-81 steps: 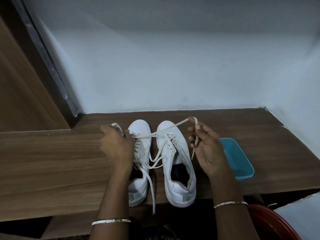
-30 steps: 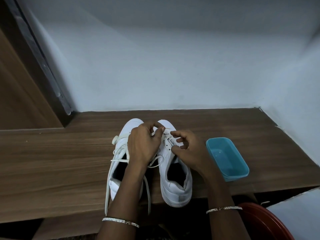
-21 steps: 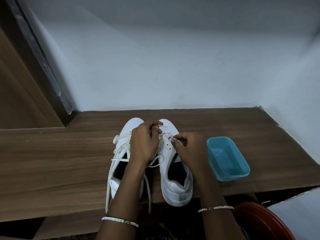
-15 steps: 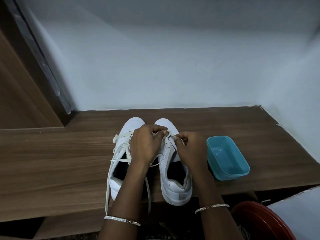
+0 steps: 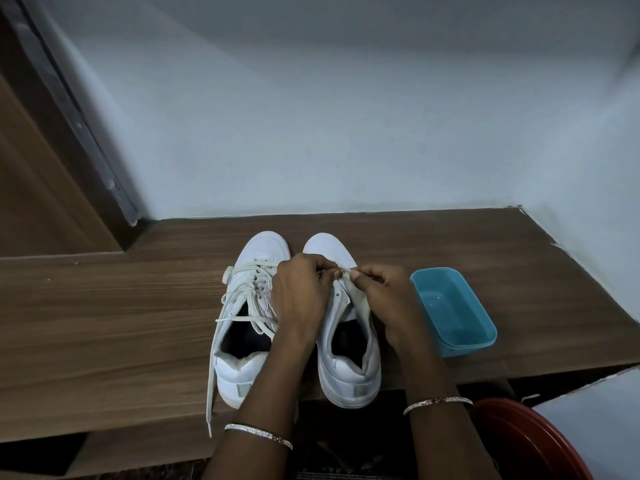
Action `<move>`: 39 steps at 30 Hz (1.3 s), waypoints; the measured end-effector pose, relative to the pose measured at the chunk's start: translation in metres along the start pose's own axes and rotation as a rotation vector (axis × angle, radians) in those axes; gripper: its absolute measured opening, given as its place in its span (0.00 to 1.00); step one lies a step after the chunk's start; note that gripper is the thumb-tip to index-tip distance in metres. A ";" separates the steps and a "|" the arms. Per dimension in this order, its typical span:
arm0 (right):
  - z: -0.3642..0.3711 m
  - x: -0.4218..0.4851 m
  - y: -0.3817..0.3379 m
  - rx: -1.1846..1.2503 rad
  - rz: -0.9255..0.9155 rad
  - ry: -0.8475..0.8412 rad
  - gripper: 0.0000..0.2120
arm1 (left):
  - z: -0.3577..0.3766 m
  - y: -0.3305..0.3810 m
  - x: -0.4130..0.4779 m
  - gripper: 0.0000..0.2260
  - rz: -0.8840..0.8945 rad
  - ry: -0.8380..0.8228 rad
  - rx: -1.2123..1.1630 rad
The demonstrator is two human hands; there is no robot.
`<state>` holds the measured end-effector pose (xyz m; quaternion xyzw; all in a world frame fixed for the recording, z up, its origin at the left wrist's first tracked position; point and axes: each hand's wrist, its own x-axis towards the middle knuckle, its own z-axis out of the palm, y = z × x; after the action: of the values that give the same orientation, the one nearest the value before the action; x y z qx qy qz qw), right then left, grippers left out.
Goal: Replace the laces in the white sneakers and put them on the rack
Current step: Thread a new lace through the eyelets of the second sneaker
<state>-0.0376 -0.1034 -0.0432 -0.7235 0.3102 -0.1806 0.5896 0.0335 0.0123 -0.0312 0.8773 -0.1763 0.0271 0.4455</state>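
Two white sneakers stand side by side on the wooden shelf [image 5: 104, 323], toes toward the wall. The left sneaker [image 5: 242, 320] has a loose off-white lace [image 5: 239, 292] threaded across it, one end trailing over the shelf's front edge. Both hands are over the front eyelets of the right sneaker [image 5: 346, 355]. My left hand [image 5: 301, 292] and my right hand [image 5: 377, 289] meet fingertip to fingertip there, each pinching a bit of white lace. How that lace runs beneath the hands is hidden.
A teal plastic tub [image 5: 453, 310] sits on the shelf right of the sneakers, close to my right wrist. A red round basin [image 5: 530, 441] lies below at the bottom right. The white wall is behind, with a wooden door frame [image 5: 52, 161] at left.
Earlier the hands held lace ends stretched wide apart. They have come together over the right sneaker's eyelets, and the other lace now hangs loose on the left sneaker.
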 end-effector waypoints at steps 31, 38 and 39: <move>-0.006 0.010 -0.014 0.765 0.075 0.134 0.06 | -0.007 -0.011 0.015 0.16 0.077 0.135 -0.002; -0.033 0.009 -0.014 0.665 -0.075 0.271 0.07 | -0.015 -0.013 0.016 0.10 0.041 0.350 -0.107; -0.037 0.009 -0.015 0.630 -0.115 0.294 0.06 | -0.016 -0.011 0.015 0.11 0.053 0.359 -0.108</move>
<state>-0.0507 -0.1354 -0.0206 -0.4889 0.2795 -0.4026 0.7216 0.0528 0.0266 -0.0273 0.8282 -0.1184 0.1853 0.5155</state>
